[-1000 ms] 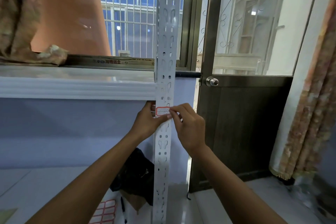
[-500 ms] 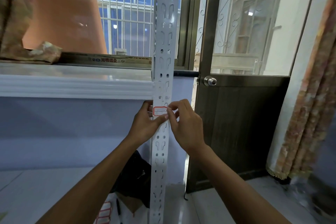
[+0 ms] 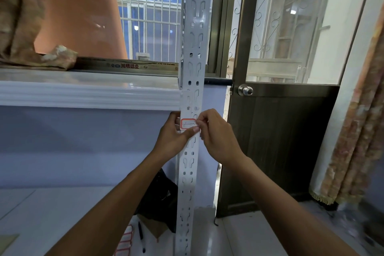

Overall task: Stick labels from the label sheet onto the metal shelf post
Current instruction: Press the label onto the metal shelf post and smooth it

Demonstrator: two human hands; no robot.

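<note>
label [image 3: 187, 124]: lies on metal shelf post [image 3: 192, 151], above the slots
left hand [image 3: 171, 138]: thumb presses its lower edge
right hand [image 3: 216, 138]: pinches its right end
advice: smooth outward, firmly

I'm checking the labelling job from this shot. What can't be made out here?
- Writing on the label: too small, head view.
- Label's right edge: covered by right hand.
- Label sheet: mostly hidden behind left forearm.
- Shelf post: top and foot cut off by frame edges.
</note>
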